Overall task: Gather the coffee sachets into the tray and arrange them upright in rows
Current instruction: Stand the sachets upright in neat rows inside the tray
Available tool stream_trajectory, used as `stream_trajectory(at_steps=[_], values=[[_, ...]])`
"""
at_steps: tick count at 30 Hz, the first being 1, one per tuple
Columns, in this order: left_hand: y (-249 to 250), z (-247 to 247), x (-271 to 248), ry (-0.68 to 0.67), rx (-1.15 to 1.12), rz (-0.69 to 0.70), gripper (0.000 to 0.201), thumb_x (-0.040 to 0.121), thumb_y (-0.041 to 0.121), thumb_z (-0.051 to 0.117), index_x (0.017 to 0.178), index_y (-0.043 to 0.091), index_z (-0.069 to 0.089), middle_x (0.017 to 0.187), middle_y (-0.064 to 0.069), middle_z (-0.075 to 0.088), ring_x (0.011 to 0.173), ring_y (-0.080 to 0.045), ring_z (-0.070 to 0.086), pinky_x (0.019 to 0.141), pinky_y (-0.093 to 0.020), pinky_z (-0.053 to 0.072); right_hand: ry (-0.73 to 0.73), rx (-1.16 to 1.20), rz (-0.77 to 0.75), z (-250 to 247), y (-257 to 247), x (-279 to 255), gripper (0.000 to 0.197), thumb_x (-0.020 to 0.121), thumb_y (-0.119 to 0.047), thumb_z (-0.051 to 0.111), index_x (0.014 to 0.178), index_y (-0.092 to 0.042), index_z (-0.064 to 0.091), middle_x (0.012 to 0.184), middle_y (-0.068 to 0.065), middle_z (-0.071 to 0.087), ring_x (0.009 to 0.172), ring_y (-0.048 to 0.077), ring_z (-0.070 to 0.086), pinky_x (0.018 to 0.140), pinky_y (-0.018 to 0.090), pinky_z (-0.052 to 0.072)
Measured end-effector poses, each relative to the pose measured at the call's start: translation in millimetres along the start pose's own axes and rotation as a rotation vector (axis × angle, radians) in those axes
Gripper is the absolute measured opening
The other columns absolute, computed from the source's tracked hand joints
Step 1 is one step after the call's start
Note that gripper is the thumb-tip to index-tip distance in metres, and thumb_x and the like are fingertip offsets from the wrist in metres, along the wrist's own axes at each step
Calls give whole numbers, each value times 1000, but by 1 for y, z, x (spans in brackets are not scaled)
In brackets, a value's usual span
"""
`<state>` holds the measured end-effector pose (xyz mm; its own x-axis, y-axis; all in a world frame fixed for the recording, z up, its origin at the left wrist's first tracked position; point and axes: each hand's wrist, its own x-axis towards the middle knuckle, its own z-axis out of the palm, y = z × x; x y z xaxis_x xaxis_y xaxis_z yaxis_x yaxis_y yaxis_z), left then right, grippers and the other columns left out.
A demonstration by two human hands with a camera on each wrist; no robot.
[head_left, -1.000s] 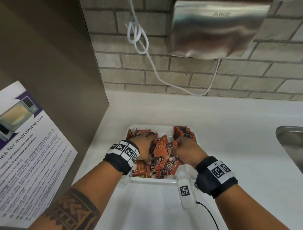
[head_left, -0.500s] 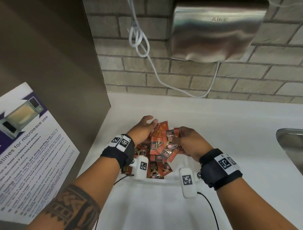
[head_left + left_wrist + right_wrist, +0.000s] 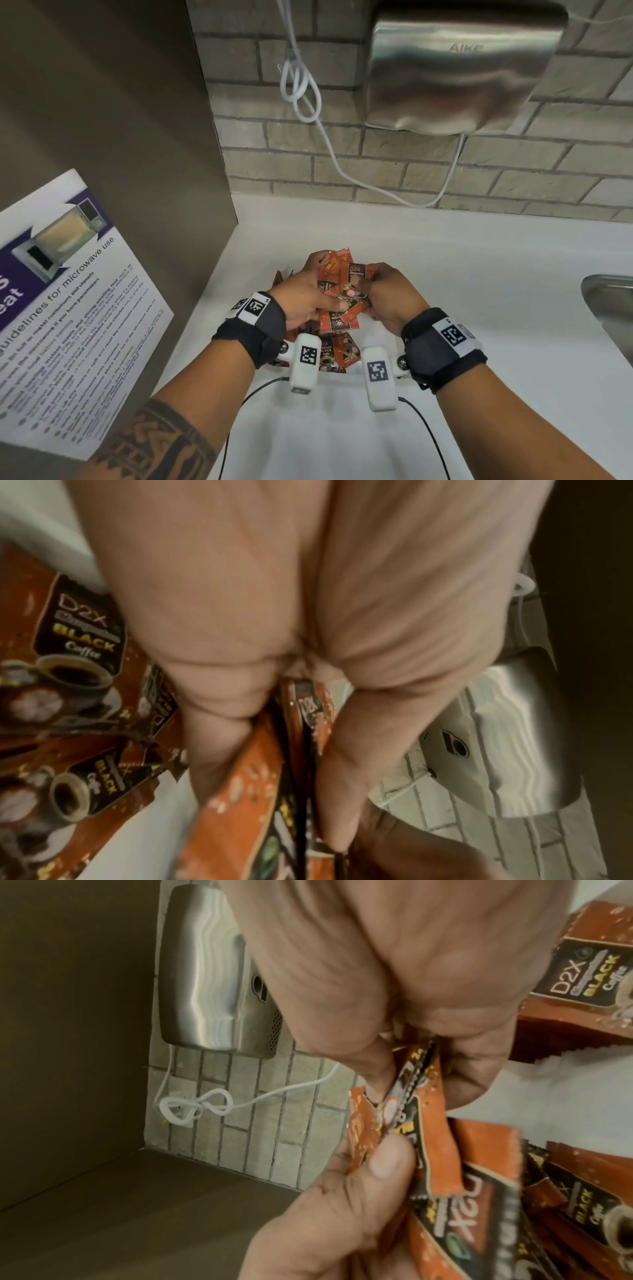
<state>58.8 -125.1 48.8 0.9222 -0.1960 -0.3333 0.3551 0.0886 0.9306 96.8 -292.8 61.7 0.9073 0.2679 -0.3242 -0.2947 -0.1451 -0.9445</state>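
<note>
Both hands had risen from the tray [image 3: 346, 377] on the white worktop [image 3: 479, 274], lifting a fanned bunch of coffee sachets [image 3: 337, 291] that a second earlier lay loose inside it. The left hand [image 3: 301, 301] gripped the bunch; the right hand [image 3: 390, 294] pinched its other edge. More sachets remained in the tray below, so squaring the bunch upright probably came next.
</note>
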Motion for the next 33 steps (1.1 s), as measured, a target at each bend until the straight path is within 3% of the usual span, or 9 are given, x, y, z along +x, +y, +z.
stream_trajectory(at_steps=[2, 6, 11, 15, 18, 21, 24, 28, 33], values=[[1, -3, 1, 12, 17, 33, 92, 82, -18, 68, 147, 35, 30, 133, -17, 60, 123, -36, 60, 96, -62, 52, -5, -38, -24, 2, 0, 1, 7, 100, -7, 57, 102, -10, 64, 88, 10, 71, 62, 13, 69, 46, 22, 52], [2, -6, 0, 15, 32, 85, 94, 74, -3, 76, 147, 38, 33, 134, -15, 61, 125, -36, 60, 97, -64, 50, -28, -73, -16, 4, -1, 4, 25, 98, -16, 63, 122, -13, 57, 111, 12, 71, 101, 29, 70, 77, 39, 62], [1, -10, 0, 18, -57, 112, 82, 83, -11, 66, 148, 29, 36, 140, -21, 55, 128, -35, 56, 104, -62, 45, 30, -109, -55, -6, -1, 5, 17, 93, -17, 69, 108, -10, 68, 100, 13, 75, 89, 28, 74, 62, 30, 55], [4, -12, 1, 74, -125, 139, 64, 93, -19, 48, 144, 18, 42, 133, -25, 57, 110, -31, 62, 98, -51, 53, 56, -51, -36, -9, -3, 3, 5, 91, -10, 71, 93, -7, 68, 98, 16, 75, 89, 30, 74, 64, 31, 56], [4, -13, 3, 115, -137, 151, 60, 94, -18, 47, 143, 16, 44, 124, -18, 61, 101, -25, 65, 84, -40, 59, 142, -53, -63, -13, -6, 3, 10, 88, -9, 72, 82, -10, 64, 95, 18, 73, 87, 32, 72, 74, 44, 62], [3, -18, 4, 148, -114, 149, 61, 93, -17, 50, 143, 18, 45, 129, -17, 62, 106, -28, 65, 88, -45, 58, 245, -106, -79, -21, -8, 4, 20, 78, -20, 70, 94, -9, 64, 92, 11, 75, 89, 31, 73, 84, 54, 59], [3, -20, 3, 154, -69, 152, 59, 93, -16, 52, 141, 17, 46, 127, -18, 62, 104, -29, 65, 87, -44, 58, 218, -45, -116, -23, -13, 1, 21, 89, -14, 60, 107, -5, 60, 91, 5, 78, 88, 24, 75, 89, 45, 57], [4, -20, 1, 116, 119, 177, 51, 92, -5, 65, 132, 23, 52, 127, -20, 65, 108, -34, 67, 92, -47, 57, 59, -206, -199, -17, -19, -6, 23, 96, -18, 60, 116, -9, 53, 94, 6, 74, 87, 22, 71, 74, 27, 52], [6, -19, 2, 75, 474, 198, 58, 77, 41, 82, 129, 33, 57, 118, 4, 71, 110, -19, 68, 101, -48, 53, -152, -636, -183, -16, -18, -8, 71, 64, -31, 94, 121, -25, 53, 96, -5, 69, 87, 13, 68, 74, 28, 55]])
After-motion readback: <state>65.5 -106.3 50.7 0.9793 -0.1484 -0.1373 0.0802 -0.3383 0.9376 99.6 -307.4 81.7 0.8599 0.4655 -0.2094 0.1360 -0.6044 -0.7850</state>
